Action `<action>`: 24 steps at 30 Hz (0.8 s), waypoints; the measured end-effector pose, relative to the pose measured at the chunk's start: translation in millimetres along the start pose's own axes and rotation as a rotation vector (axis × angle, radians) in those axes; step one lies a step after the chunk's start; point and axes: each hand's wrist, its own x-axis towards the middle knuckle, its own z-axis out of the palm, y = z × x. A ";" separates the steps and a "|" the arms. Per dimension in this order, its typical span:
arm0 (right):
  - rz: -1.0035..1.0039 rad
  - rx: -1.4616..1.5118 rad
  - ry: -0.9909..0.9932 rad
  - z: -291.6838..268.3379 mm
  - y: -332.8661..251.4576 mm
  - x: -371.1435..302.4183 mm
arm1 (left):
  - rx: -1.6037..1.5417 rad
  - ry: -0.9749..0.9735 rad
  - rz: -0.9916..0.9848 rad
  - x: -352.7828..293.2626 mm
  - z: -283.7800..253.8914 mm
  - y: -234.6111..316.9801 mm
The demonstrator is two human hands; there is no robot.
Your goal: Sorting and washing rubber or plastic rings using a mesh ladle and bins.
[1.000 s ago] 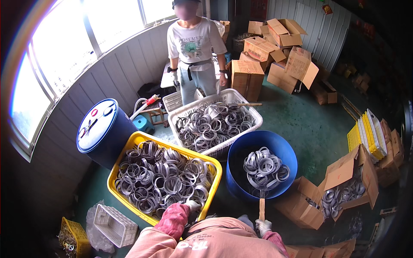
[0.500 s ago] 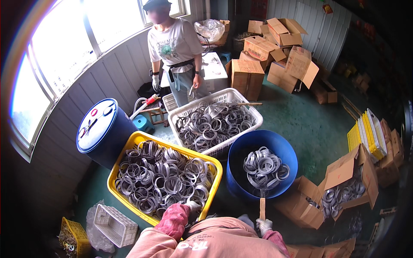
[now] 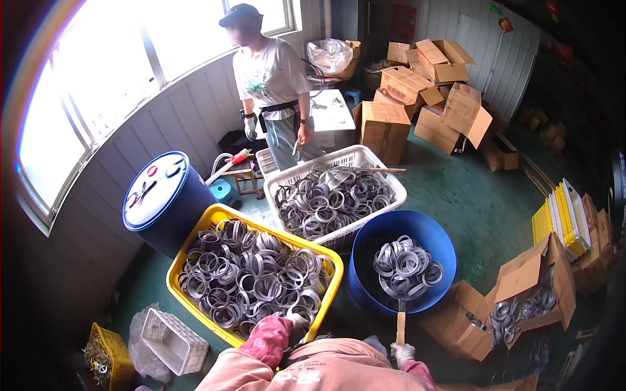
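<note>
Directions were taken from the centre of the head view, with twelve at its upper edge.

The right hand (image 3: 403, 354), gloved, was at five o'clock, closed around the wooden handle (image 3: 401, 328) of a scoop. The metal head (image 3: 402, 305) of the scoop, mostly hidden by its load, was inside an open blue tub (image 3: 435, 240) at four o'clock. A heap of metal rings (image 3: 407, 264) lay on it.

The left hand (image 3: 298, 324), also gloved, was at six o'clock, at the near rim of a yellow tub (image 3: 297, 241) and up against the loose rings (image 3: 254, 280) that filled it. Its fingers were partly concealed; whether they had closed on a ring could not be determined. The yellow tub was at seven o'clock.

A white basket (image 3: 400, 193) at the centre contained further rings (image 3: 319, 205), with a wooden-handled tool (image 3: 381, 170) lying across the pile. A co-worker (image 3: 274, 85) stood behind it, between eleven and twelve, head turned toward the window side.

A lidded blue drum (image 3: 173, 218) was noted at nine o'clock, tilted in the view. An open carton (image 3: 518, 277) at four o'clock held more rings. Stacked cardboard boxes (image 3: 385, 130) were at one o'clock. A white crate (image 3: 184, 345) lay between seven and eight.
</note>
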 end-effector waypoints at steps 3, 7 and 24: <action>0.018 0.028 0.038 -7.8 8.0 -1.6 | 0.325 0.029 0.071 -45.5 -5.3 52.0; 0.016 0.052 0.008 -7.2 10.2 0.6 | 0.373 0.025 0.096 -61.5 -9.7 56.0; 0.031 0.028 0.015 -3.8 8.3 -2.2 | 0.111 -0.055 -0.045 -75.1 7.3 56.0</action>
